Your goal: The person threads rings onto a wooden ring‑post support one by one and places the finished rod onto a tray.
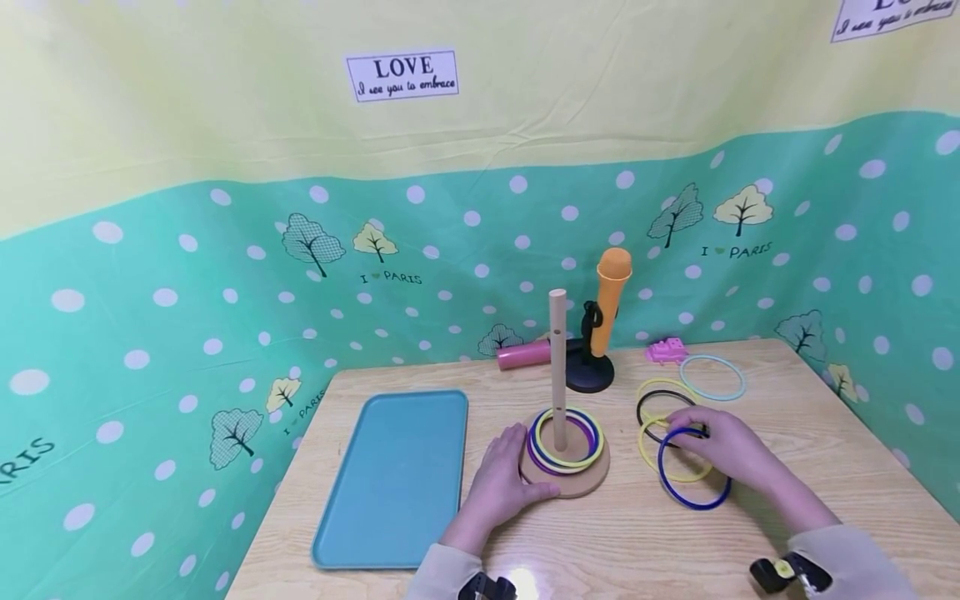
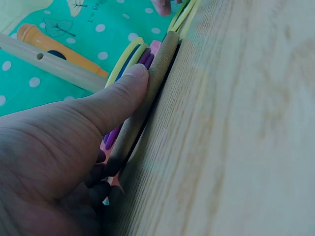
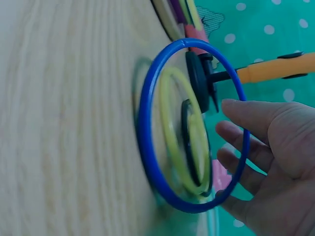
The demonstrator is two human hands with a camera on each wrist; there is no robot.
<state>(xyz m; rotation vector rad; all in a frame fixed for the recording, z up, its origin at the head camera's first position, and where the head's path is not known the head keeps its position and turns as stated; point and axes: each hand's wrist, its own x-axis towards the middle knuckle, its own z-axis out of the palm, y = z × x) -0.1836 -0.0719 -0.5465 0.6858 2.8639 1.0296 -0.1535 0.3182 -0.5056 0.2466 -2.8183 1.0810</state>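
Wooden table (image 1: 615, 533) against a green dotted backdrop, both hands at a ring-toss set.

The left hand (image 1: 501, 483) rests against the round base (image 1: 577, 479), thumb (image 2: 120, 96) pressed flat to its edge, fingers relaxed; coloured rings (image 1: 567, 439) sit stacked around the upright peg (image 1: 557, 367). The right hand (image 1: 723, 446) pinches the blue ring (image 1: 693, 479) at its far rim, tilting it up above a yellow ring (image 1: 670, 450) and a black ring (image 1: 660, 406) on the table. A teal tray (image 1: 397, 475) lies left of the base.
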